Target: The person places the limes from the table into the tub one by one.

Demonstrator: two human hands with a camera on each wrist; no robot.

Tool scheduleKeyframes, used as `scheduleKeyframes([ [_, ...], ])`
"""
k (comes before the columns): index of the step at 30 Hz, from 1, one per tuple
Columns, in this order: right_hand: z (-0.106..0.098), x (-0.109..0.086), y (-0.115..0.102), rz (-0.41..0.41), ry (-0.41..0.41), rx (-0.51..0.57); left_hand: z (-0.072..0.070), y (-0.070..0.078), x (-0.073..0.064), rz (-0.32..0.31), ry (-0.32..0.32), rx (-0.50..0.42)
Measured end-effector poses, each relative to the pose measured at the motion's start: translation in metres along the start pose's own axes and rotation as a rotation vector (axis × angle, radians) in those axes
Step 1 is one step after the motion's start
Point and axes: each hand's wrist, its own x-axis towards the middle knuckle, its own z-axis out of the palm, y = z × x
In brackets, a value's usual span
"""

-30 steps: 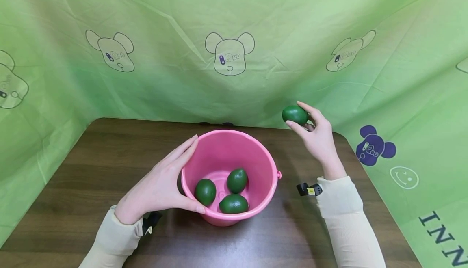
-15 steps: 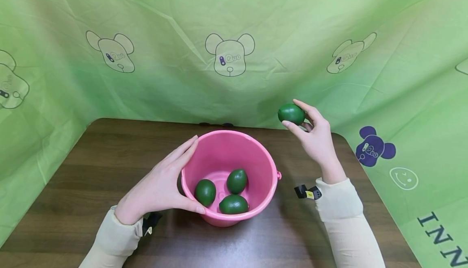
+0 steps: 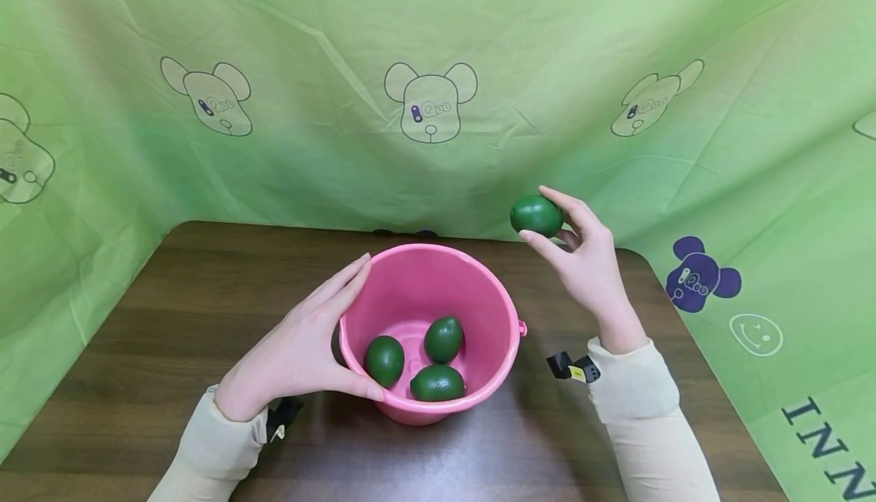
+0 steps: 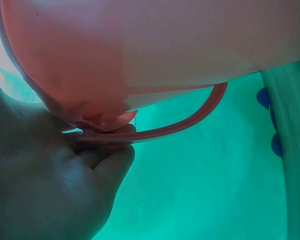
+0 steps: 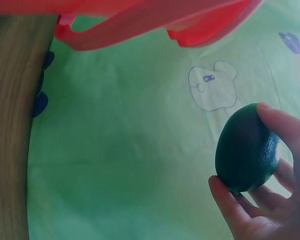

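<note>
On the table stands a pink bucket (image 3: 472, 281), its mouth facing up toward the head camera. Three dark green avocados (image 3: 439, 382) lie at its bottom. My left hand (image 3: 301, 342) grips the bucket's left side, thumb over the near rim and fingers along the outside. The left wrist view shows that hand where the curved handle (image 4: 180, 123) joins the rim. Up and to the right of the bucket, my right hand (image 3: 588, 258) holds a glossy dark green avocado (image 3: 536, 215) between thumb and fingers. This avocado (image 5: 245, 150) hangs in the air in the right wrist view.
A brown wooden table (image 3: 205, 281) lies under the bucket. Green printed cloth (image 3: 308, 152) rises behind the table's far edge and along both sides. A small handle knob (image 3: 523, 328) juts from the bucket's right rim.
My right hand, with the avocado in it, has drifted a little to the left, nearer the bucket. The left hand, the bucket and the avocados inside stay where they were.
</note>
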Motion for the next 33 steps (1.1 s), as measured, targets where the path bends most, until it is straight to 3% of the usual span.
scheduleKeyframes([
  [10, 0.004, -0.002, -0.009, -0.009, -0.009, -0.009, -0.001, 0.000, 0.001, 0.001, -0.003, -0.004],
  [33, 0.015, -0.011, -0.033, -0.117, -0.057, 0.029, -0.001, -0.001, 0.001, 0.007, -0.002, -0.002],
])
